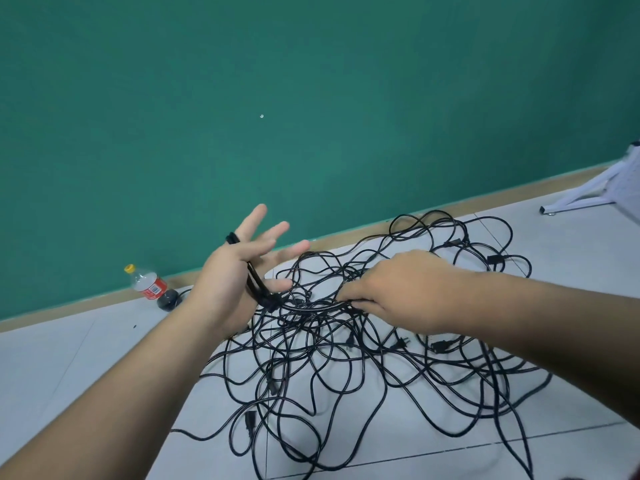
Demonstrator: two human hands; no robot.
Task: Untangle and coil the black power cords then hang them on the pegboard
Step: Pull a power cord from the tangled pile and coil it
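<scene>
A big tangle of black power cords point(363, 358) lies spread over the pale tiled floor, with several plugs showing among the loops. My left hand point(239, 271) is raised over the tangle's left edge with its fingers straight and splayed. One cord point(256, 282) runs across its palm and comes out between the fingers near the knuckles. My right hand point(398, 289) is over the middle of the pile, back up, its curled fingertips pinching the same cord stretch that leads to the left hand. No pegboard is in view.
A green wall point(311, 98) with a tan baseboard runs behind the pile. A plastic bottle point(149, 285) with a red label and yellow cap lies by the baseboard at left. The white legs of a stand point(581, 199) are at the far right.
</scene>
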